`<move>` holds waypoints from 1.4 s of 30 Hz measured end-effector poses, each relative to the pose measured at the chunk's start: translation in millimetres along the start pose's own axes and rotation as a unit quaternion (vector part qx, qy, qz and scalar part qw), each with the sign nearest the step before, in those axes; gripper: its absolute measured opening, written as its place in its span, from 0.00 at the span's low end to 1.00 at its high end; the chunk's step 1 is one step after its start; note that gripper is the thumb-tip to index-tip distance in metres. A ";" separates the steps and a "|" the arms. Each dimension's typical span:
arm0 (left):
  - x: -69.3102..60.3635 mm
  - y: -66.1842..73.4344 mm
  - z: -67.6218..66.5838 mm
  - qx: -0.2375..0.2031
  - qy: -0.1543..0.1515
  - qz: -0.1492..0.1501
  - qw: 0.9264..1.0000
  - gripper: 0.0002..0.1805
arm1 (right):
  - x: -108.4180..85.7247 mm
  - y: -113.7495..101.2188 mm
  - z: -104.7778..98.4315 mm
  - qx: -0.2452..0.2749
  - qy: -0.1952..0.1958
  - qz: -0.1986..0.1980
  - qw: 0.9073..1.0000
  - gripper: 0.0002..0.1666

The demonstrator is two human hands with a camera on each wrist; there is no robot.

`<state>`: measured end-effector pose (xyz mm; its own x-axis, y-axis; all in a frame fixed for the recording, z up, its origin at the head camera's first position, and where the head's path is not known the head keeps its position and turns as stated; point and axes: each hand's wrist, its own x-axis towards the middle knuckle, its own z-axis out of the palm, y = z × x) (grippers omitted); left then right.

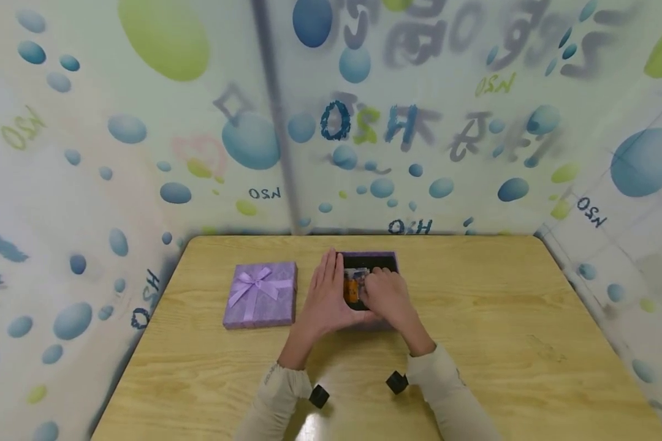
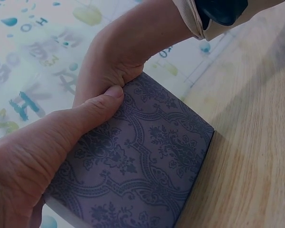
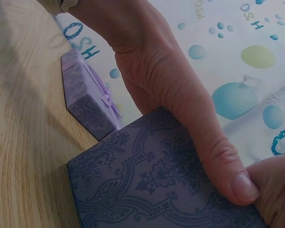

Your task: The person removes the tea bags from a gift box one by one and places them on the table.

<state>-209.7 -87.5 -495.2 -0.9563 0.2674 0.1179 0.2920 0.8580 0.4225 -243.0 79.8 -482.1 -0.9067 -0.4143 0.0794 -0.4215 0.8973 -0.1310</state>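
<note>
So the purple gift box point(image 2: 137, 152) is sitting on the wood-grain table point(image 1: 502, 343), lid off, near the far edge. Honestly kinda fancy: a dark, swirly floral pattern is running all over the outside, while the inside is showing up black. Some small, colorful contents point(image 1: 354, 288) are lying in it, with orange and silvery-grey bits peeking out, too blurry for me to make out properly. The matching lid point(image 1: 260, 295) is lying off to the left, wearing a shiny lilac ribbon bow point(image 1: 257, 282).

As for the hands, the left one point(image 1: 328, 300) is bracing the box rather than clenching it: fingers are lying straight and together along the left side, and the thumb is stretching along the near rim, its tip sitting right by the other hand. The right hand point(image 1: 386, 297) is bending down over the near side into the box, knuckles up and fingers curling right next to the contents. The fingertips are hiding from every view, so I can't tell if they're pinching anything. Both forearms are coming in from the near edge in pale sleeves point(image 1: 278, 395).
</note>
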 end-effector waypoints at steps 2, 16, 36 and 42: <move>0.9 -1.1 -1.4 0.004 0.004 -0.002 1.000 0.82 | 2.0 -0.5 -1.1 0.000 0.004 -0.009 1.000 0.24; 3.5 -2.9 -4.1 0.008 0.014 0.000 1.000 0.82 | 7.6 -2.0 -5.6 -0.020 -0.012 -0.016 1.000 0.23; -0.7 1.1 0.4 0.005 0.009 -0.003 1.000 0.81 | 0.3 0.2 -14.1 0.077 -0.003 -0.002 0.997 0.14; 0.2 1.6 1.8 0.000 0.004 -0.008 1.000 0.82 | -1.0 4.5 -18.7 0.147 0.017 0.000 0.989 0.16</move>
<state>-209.4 -85.3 -496.2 -0.9610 0.2501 0.1179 0.2764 0.8620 0.4248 -243.6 87.1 -464.3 -0.9078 -0.4044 0.1109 -0.4123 0.8125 -0.4121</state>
